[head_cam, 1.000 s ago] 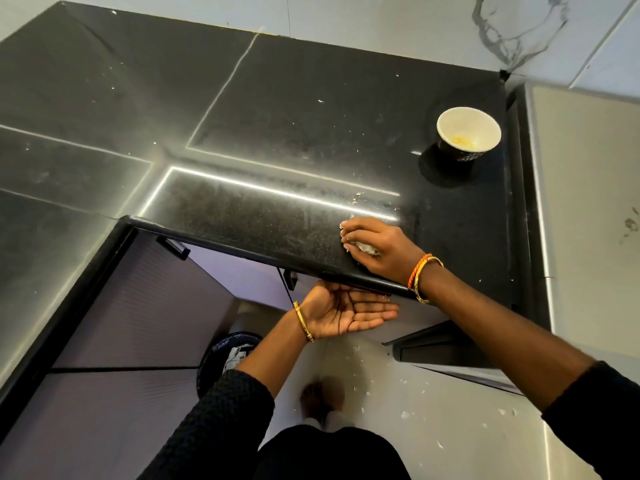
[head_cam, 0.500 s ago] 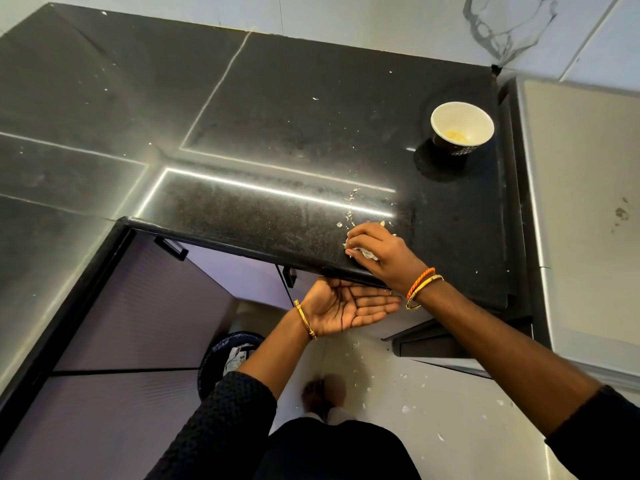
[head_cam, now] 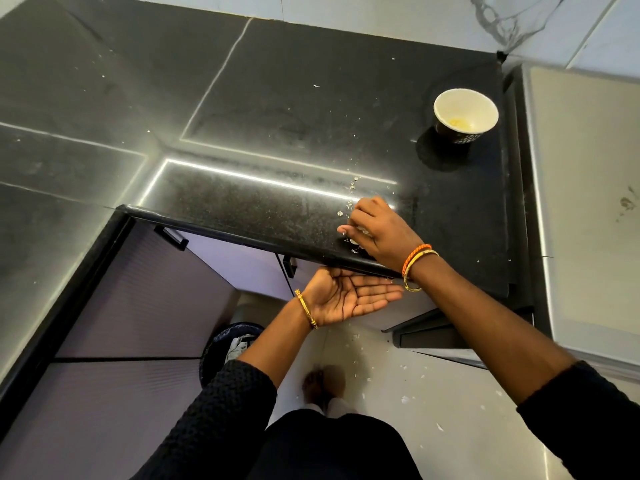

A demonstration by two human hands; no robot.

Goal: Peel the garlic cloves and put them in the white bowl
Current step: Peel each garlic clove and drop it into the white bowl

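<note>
The white bowl (head_cam: 479, 105) stands at the back right of the black counter (head_cam: 263, 206), with pale yellow peeled garlic (head_cam: 459, 123) in its bottom. My right hand (head_cam: 377, 230) rests on the counter near the front edge. Its fingers curl over white garlic peel (head_cam: 354, 241), a bit of which shows between fingers and thumb. A thin trail of peel crumbs (head_cam: 352, 190) runs away from the fingertips. My left hand (head_cam: 346, 296) is held palm up and flat just below the counter edge, under the right hand, and is empty.
A grey steel surface (head_cam: 581, 202) adjoins the counter on the right. Below the counter stands a dark bin (head_cam: 235, 344) beside cabinet doors with black handles (head_cam: 172, 237). White peel scraps (head_cam: 405, 398) lie on the floor near my foot (head_cam: 322, 382).
My right hand has dragged the peel a little nearer the counter edge, leaving crumbs behind it. The left hand stays cupped below the edge.
</note>
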